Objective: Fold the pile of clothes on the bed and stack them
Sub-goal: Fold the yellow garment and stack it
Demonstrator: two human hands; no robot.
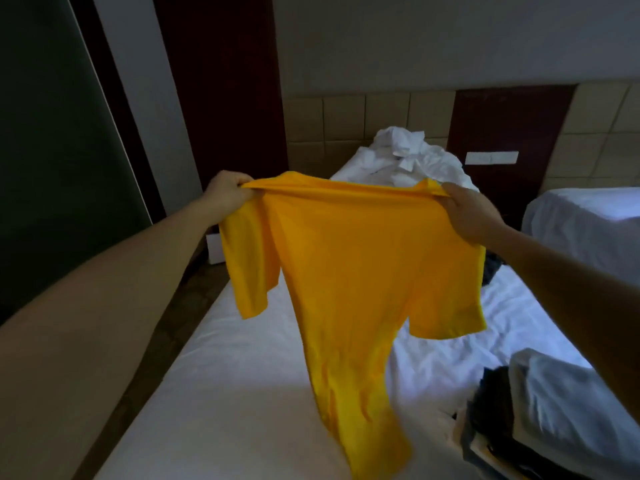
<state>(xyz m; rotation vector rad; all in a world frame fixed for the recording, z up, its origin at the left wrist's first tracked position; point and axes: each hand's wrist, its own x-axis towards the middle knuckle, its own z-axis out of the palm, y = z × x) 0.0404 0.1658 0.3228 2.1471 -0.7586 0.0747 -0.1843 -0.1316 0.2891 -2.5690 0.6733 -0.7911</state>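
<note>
Head view: over a white bed (pixel 214 393), a yellow T-shirt (pixel 363 271) is held up by both hands.
The bed runs away from the camera, with crumpled white bedding (pixel 408 157) heaped at its far end and a pile of dark clothes (pixel 491 410) at its near right edge. The T-shirt hangs in the air above the middle of the mattress, stretched by its shoulders, sleeves dangling, hem blurred. The left hand (pixel 227 194) pinches one shoulder with curled fingers; the right hand (pixel 474 213) grips the other likewise.
</note>
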